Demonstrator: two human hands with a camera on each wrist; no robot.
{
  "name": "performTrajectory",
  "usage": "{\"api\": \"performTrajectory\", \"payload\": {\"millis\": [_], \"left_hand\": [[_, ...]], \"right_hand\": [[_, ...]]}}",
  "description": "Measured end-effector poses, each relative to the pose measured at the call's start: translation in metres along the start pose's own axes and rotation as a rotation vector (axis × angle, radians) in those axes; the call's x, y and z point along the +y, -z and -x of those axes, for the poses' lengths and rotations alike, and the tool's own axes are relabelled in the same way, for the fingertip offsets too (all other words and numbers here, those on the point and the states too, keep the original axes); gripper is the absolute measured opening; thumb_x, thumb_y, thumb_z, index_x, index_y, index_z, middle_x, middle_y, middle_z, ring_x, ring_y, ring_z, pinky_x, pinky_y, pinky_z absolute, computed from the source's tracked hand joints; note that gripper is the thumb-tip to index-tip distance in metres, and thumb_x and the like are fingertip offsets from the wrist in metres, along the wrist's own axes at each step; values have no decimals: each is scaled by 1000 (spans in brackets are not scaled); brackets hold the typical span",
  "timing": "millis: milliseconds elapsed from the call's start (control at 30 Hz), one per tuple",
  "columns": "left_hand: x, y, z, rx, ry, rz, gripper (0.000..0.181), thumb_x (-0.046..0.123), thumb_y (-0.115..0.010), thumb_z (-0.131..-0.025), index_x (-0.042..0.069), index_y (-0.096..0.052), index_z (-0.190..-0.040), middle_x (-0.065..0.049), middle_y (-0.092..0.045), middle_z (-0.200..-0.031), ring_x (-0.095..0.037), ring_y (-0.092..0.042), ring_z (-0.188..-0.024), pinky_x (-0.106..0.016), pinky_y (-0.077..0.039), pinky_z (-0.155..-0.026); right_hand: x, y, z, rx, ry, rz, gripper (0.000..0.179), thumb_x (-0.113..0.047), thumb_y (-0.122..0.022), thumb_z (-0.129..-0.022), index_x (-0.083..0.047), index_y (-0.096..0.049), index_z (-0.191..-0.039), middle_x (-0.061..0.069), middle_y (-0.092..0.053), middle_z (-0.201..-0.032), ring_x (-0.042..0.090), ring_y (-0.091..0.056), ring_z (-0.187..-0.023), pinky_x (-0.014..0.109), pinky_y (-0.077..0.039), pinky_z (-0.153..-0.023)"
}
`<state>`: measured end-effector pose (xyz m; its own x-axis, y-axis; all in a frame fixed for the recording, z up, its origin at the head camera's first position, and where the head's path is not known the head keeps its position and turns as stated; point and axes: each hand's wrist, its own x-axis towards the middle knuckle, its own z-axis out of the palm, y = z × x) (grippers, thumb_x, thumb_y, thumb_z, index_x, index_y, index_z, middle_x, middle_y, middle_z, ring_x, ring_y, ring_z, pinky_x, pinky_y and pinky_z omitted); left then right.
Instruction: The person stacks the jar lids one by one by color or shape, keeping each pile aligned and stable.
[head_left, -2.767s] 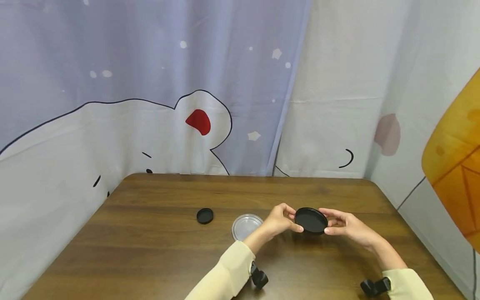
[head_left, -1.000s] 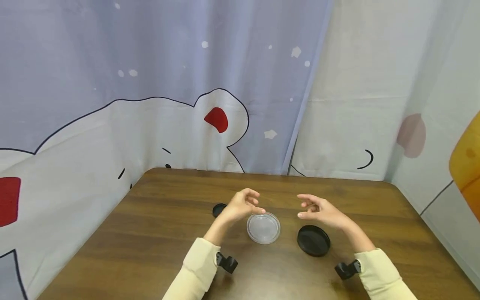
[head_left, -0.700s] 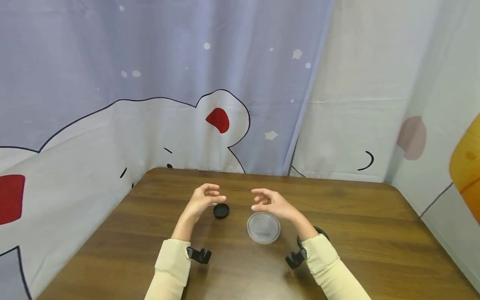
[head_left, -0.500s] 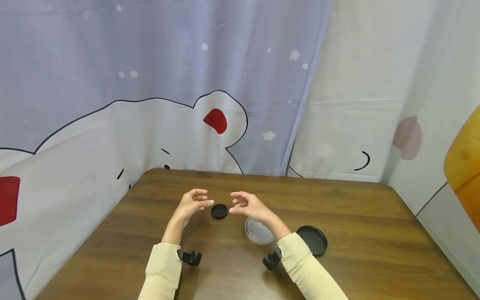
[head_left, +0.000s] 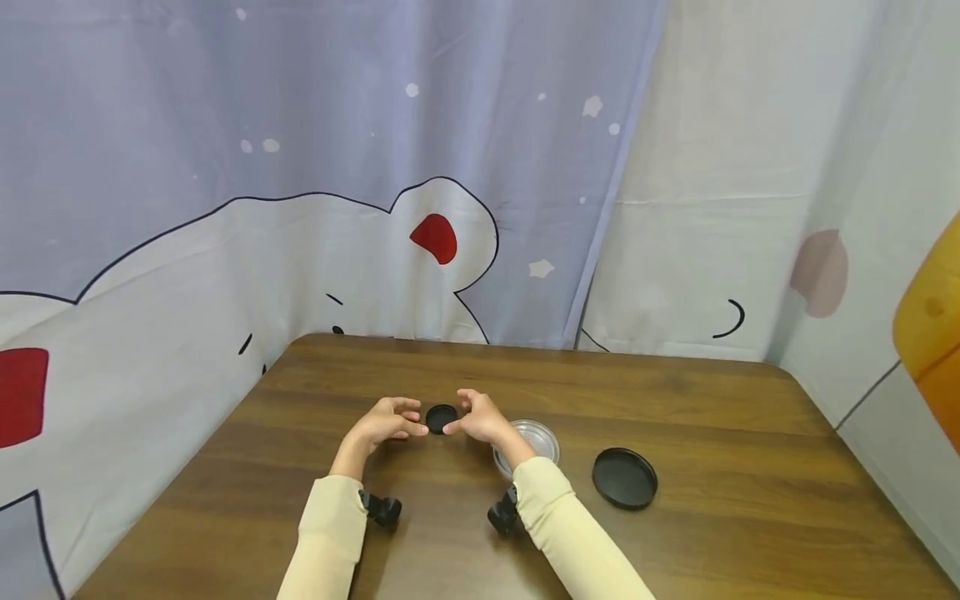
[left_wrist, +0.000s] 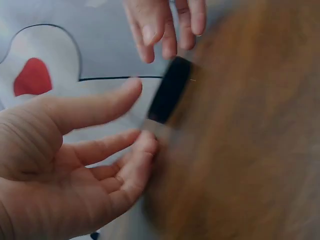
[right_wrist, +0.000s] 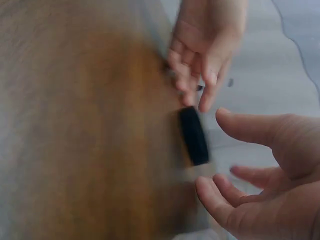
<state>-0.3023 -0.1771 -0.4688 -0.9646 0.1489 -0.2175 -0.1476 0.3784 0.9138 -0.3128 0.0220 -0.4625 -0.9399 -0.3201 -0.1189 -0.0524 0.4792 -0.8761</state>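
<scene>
A small round black lid-like dish [head_left: 441,418] lies on the table between both hands; the wrist views show it edge-on as a dark disc [left_wrist: 171,90]. My left hand [head_left: 386,422] is at its left side, thumb and fingers spread around a gap. At its right side is my right hand [head_left: 480,417], thumb and fingers likewise apart. The right wrist view shows space between the right fingers [right_wrist: 212,197] and the black disc [right_wrist: 193,136]. Neither hand grips it.
A clear round plastic dish [head_left: 543,439] sits right of the small one, partly covered by the right wrist. Farther right lies a larger black round dish [head_left: 625,478]. The wooden table [head_left: 720,433] ends at a patterned curtain [head_left: 337,275].
Earlier both hands held the large black dish up; it now lies on the table at the right. Both hands moved left and came down around the small black dish.
</scene>
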Motion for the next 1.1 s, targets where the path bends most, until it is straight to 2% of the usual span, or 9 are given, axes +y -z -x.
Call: {"api": "performTrajectory", "payload": {"millis": [67, 167, 333, 467, 633, 800, 900, 1033, 1100], "left_hand": [[-1, -5, -3, 29, 7, -25, 57, 4, -75, -81, -10, -53, -132, -21, -65, -116, -19, -62, -95, -33, -53, -82], [-2, -10, -8, 86, 7, -34, 51, 0, -76, -77, -10, -60, -125, -13, -70, -97, -12, -57, -79, -25, -48, -70], [-5, -11, -9, 136, -4, 0, 48, -6, -76, -74, -9, -63, -120, -5, -68, -84, -10, -54, -74, -20, -44, -66], [-9, -9, -9, 143, -16, 34, 47, -6, -77, -74, -9, -64, -119, -4, -69, -83, -8, -56, -76, -17, -47, -69], [-11, -9, -8, 143, -33, 41, 46, -5, -78, -74, -8, -65, -118, -4, -69, -85, -8, -57, -78, -17, -48, -71], [-9, -11, -7, 132, -66, 38, 45, -1, -76, -77, -7, -64, -120, -8, -66, -91, -11, -55, -80, -22, -48, -69], [-8, -13, -6, 137, -67, 72, 45, 3, -77, -80, -4, -64, -122, -9, -66, -98, -10, -57, -81, -24, -50, -69], [-1, -17, -5, 143, -91, 101, 47, 8, -77, -81, -2, -63, -125, -10, -67, -103, -9, -60, -81, -26, -52, -72], [11, -22, -1, 137, -126, 114, 47, 7, -76, -81, -3, -62, -126, -12, -66, -103, -8, -60, -80, -28, -53, -74]], "right_hand": [[1, -3, -2, 6, -15, 22, 72, -7, -77, -78, 5, -43, -141, 25, -57, -132, 39, -54, -123, 47, -44, -104], [1, -7, -4, 19, -20, 41, 69, -4, -77, -77, 7, -46, -138, 23, -61, -125, 35, -57, -118, 44, -45, -103], [-1, -10, -7, 50, 1, 96, 57, -3, -78, -76, 4, -58, -129, 19, -67, -115, 32, -61, -111, 40, -48, -99], [0, -13, -10, 72, 9, 123, 48, -4, -79, -75, 1, -65, -121, 17, -70, -110, 30, -63, -107, 37, -49, -95], [2, -12, -10, 73, 22, 129, 46, -7, -80, -76, 0, -66, -119, 17, -70, -110, 29, -64, -106, 37, -50, -93], [4, -7, -7, 83, 79, 132, 44, -11, -80, -77, 1, -67, -118, 18, -71, -109, 29, -65, -103, 37, -52, -89], [6, -2, -5, 92, 128, 114, 44, -11, -79, -78, 3, -66, -118, 18, -71, -108, 30, -67, -101, 35, -53, -87], [4, 10, 0, 105, 176, 87, 46, -12, -78, -80, 3, -65, -121, 19, -70, -108, 31, -67, -103, 37, -53, -88], [2, 19, 5, 126, 184, 76, 45, -13, -78, -80, 1, -65, -121, 18, -69, -108, 32, -64, -106, 40, -52, -91]]}}
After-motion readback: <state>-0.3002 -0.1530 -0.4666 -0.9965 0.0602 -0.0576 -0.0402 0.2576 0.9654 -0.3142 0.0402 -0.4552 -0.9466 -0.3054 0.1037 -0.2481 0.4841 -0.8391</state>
